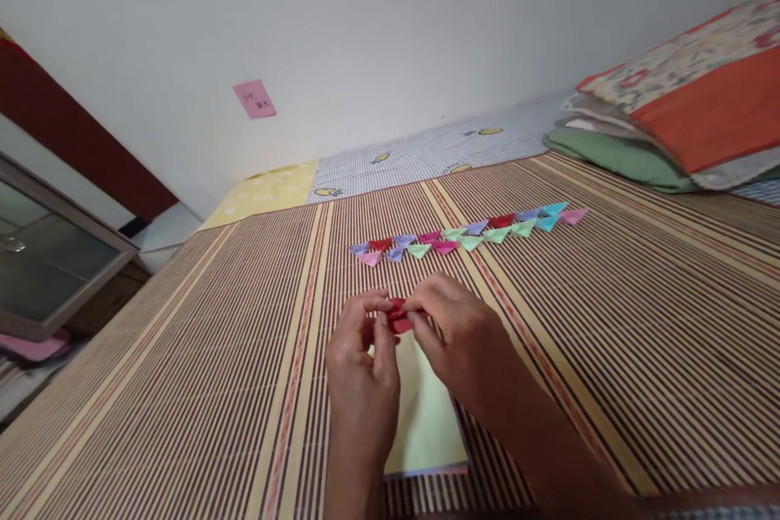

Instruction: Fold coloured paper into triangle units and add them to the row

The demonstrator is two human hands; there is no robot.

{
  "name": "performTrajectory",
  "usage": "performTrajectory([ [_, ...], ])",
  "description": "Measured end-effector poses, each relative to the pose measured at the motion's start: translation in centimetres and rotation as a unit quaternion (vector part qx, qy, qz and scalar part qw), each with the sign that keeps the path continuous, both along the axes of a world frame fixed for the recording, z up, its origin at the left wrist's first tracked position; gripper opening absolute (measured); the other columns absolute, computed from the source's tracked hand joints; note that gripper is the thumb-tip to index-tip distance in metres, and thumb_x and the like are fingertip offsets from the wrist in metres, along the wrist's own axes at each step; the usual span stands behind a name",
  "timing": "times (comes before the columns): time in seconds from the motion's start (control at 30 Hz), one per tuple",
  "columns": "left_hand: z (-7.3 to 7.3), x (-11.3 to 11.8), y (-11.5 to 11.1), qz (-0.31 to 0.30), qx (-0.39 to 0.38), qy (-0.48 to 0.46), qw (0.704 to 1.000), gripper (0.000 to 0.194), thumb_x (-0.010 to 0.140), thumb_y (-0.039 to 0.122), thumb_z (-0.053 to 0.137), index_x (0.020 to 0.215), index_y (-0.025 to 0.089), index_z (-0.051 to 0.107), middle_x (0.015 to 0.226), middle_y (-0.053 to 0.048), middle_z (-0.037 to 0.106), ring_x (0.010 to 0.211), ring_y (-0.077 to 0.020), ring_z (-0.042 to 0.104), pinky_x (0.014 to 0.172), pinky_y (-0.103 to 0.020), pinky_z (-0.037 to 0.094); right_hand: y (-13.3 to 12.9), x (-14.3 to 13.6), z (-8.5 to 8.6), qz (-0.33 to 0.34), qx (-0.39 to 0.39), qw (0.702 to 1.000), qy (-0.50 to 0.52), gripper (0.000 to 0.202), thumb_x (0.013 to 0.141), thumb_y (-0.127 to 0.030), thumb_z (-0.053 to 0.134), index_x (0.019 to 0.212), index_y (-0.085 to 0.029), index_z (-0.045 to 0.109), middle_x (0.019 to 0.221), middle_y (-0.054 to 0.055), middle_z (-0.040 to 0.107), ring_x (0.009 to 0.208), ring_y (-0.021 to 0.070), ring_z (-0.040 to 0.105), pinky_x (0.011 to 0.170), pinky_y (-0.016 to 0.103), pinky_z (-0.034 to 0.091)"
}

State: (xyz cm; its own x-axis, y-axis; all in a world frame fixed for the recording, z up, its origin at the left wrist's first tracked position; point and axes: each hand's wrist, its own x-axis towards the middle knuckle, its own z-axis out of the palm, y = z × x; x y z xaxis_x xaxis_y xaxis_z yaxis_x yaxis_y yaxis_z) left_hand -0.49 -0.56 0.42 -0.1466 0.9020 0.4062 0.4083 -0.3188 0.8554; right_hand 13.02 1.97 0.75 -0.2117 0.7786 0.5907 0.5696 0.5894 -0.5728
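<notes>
Red paper, small, folded, creased. Sheets of paper, flat, rectangular, smooth, pale yellow on top. Folded triangles of coloured paper, pointed, laid in two slanting rows beyond the hands. Mat, ribbed, in narrow dark and tan stripes with red-flecked bands. Checked cloth along a plain wall. Red paper located between both hands, at the sheets' far end: pinched on its left by thumb and fingers of left hand, on its right by thumb and forefinger of right hand.
</notes>
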Motion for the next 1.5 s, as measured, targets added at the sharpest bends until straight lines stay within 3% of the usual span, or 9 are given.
performTrajectory([
  [0.4, 0.8, -0.8, -0.2, -0.008, -0.008, 0.073, 0.997, 0.01, 0.095, 0.015, 0.055, 0.093, 0.022, 0.063, 0.094, -0.004, 0.064, 0.08, -0.0161, 0.067, 0.075, -0.033, 0.06, -0.4, -0.3, 0.0, -0.002, -0.003, 1.0, -0.014, 0.016, 0.089, -0.004, 0.053, 0.079, -0.017, 0.056, 0.085, 0.006, 0.059, 0.08, 0.0214, 0.056, 0.07, 0.033, 0.044],
  [0.67, 0.5, -1.3, 0.0, -0.029, -0.04, 0.08, 0.996, 0.013, 0.095, 0.017, 0.056, 0.085, 0.022, 0.063, 0.081, -0.002, 0.067, 0.074, -0.0163, 0.068, 0.068, -0.031, 0.059, -0.3, -0.4, -0.1, -0.005, 0.009, 1.0, -0.023, 0.017, 0.088, -0.006, 0.051, 0.077, -0.019, 0.051, 0.084, 0.005, 0.059, 0.079, 0.0204, 0.054, 0.069, 0.033, 0.042],
  [1.23, 0.6, -1.8, 0.0, -0.047, -0.068, 0.004, 0.997, 0.011, 0.094, 0.018, 0.06, 0.085, 0.022, 0.066, 0.081, 0.001, 0.068, 0.073, -0.0127, 0.067, 0.064, -0.024, 0.051, -0.3, -0.4, 0.1, 0.016, 0.02, 0.998, -0.053, 0.016, 0.087, -0.006, 0.064, 0.075, -0.016, 0.059, 0.09, 0.006, 0.062, 0.089, 0.0228, 0.054, 0.079, 0.036, 0.043],
  [1.5, 1.2, -1.8, -0.2, -0.085, -0.097, 0.025, 0.991, 0.01, 0.095, 0.021, 0.058, 0.09, 0.021, 0.067, 0.083, -0.001, 0.07, 0.07, -0.0136, 0.065, 0.062, -0.025, 0.05, -0.2, -0.1, 0.0, 0.008, 0.028, 0.998, -0.047, 0.016, 0.086, -0.006, 0.067, 0.076, -0.017, 0.059, 0.093, 0.004, 0.063, 0.092, 0.0236, 0.054, 0.082, 0.038, 0.041],
])
